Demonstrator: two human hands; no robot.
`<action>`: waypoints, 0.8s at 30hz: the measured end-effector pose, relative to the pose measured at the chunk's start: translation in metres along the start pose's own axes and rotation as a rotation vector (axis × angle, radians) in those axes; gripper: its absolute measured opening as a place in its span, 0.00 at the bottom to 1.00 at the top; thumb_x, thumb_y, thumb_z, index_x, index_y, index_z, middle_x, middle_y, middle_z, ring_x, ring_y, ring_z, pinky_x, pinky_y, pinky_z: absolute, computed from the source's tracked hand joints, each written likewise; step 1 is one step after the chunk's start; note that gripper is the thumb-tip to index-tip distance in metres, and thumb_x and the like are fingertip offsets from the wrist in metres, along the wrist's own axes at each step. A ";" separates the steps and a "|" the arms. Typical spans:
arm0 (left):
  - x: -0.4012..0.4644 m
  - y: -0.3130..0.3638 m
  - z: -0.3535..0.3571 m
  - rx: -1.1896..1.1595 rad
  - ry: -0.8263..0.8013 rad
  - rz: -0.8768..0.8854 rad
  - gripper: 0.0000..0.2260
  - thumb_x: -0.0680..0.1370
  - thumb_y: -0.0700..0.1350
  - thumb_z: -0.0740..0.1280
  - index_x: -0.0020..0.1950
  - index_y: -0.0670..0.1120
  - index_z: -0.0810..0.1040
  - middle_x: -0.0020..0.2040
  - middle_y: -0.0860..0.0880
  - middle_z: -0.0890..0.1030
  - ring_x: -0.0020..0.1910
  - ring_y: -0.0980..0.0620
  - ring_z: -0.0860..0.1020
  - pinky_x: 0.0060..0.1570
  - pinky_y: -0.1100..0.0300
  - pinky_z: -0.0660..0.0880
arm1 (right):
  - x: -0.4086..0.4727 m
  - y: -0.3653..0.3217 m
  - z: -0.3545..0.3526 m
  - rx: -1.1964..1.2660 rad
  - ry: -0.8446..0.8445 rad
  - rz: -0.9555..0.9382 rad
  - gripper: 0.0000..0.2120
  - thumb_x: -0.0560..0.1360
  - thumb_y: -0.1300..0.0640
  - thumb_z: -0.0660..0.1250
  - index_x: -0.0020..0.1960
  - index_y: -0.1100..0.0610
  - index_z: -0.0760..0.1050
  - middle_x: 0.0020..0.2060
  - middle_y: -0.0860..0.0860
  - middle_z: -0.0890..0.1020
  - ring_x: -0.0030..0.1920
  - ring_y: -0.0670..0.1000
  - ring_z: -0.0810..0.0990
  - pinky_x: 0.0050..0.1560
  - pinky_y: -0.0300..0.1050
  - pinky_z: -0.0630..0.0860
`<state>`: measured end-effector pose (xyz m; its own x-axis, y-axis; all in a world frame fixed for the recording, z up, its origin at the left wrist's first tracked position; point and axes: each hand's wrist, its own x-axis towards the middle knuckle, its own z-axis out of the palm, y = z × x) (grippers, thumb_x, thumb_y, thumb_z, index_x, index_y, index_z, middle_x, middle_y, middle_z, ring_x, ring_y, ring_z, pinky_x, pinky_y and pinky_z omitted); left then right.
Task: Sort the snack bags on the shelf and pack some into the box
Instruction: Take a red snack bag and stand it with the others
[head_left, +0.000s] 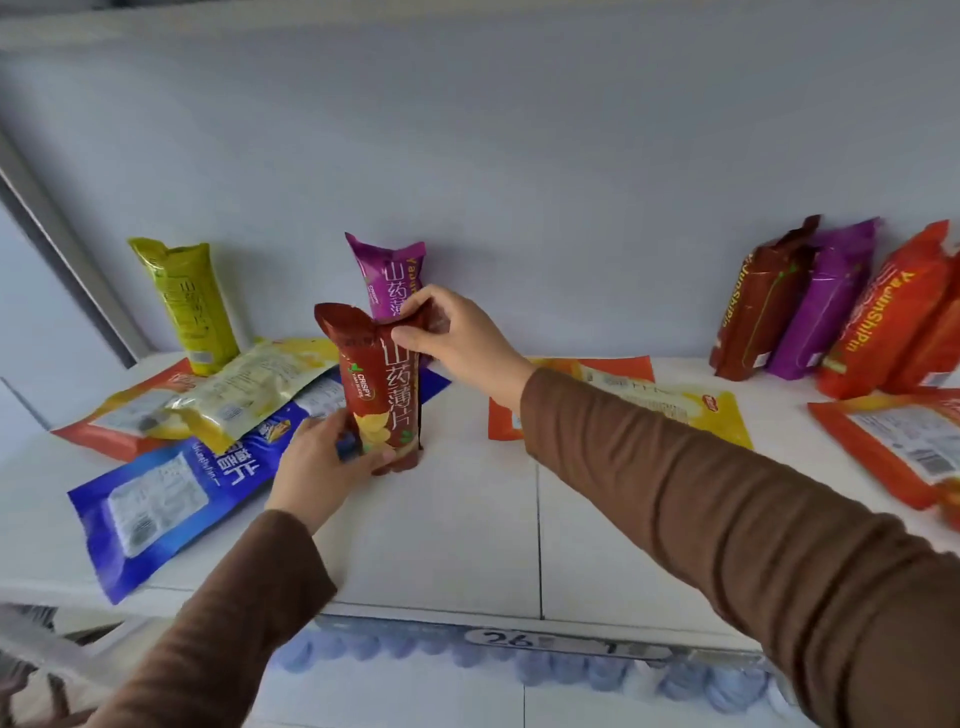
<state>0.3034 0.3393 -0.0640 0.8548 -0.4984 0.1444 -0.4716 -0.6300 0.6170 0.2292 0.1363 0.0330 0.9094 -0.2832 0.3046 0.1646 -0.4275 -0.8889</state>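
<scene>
The dark red bag (382, 387) is being stood upright near the middle of the white shelf (467, 530), just in front of the purple bag (389, 275) at the back wall, presumably so that upright bags are lined up in a row. Its crimped top is pinched by the right hand (457, 338), while its lower edge is steadied by the curled fingers of the left hand (324, 465). A slim, puffed, glossy pouch is seen, printed with white characters and pictured crisps; the box is not in view.

Dark red bag (382, 395), purple bag (387, 273), yellow-green bag (189, 304), brown sleeves (701, 467).
</scene>
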 end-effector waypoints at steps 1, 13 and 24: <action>0.006 -0.004 -0.002 0.021 -0.006 -0.006 0.31 0.69 0.65 0.73 0.68 0.56 0.73 0.56 0.50 0.77 0.55 0.49 0.76 0.55 0.50 0.76 | 0.008 0.000 0.006 -0.033 0.001 -0.012 0.08 0.76 0.52 0.73 0.50 0.48 0.73 0.54 0.51 0.84 0.55 0.52 0.83 0.57 0.57 0.82; 0.045 -0.017 -0.008 0.079 -0.002 -0.023 0.35 0.72 0.62 0.72 0.75 0.50 0.65 0.64 0.42 0.75 0.61 0.42 0.76 0.59 0.45 0.75 | 0.051 0.003 0.025 -0.142 0.043 -0.003 0.09 0.78 0.51 0.70 0.55 0.54 0.76 0.52 0.51 0.84 0.54 0.50 0.83 0.54 0.52 0.83; 0.007 0.006 0.003 -0.114 0.281 0.092 0.26 0.70 0.49 0.78 0.58 0.47 0.66 0.55 0.44 0.75 0.53 0.44 0.75 0.47 0.50 0.73 | -0.009 0.018 -0.014 -0.149 0.098 0.090 0.24 0.77 0.48 0.72 0.69 0.54 0.71 0.54 0.48 0.80 0.49 0.41 0.78 0.45 0.33 0.75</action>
<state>0.3061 0.3308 -0.0615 0.8435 -0.3566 0.4018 -0.5361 -0.5114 0.6716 0.2187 0.1195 0.0192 0.8749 -0.4055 0.2647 0.0193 -0.5170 -0.8557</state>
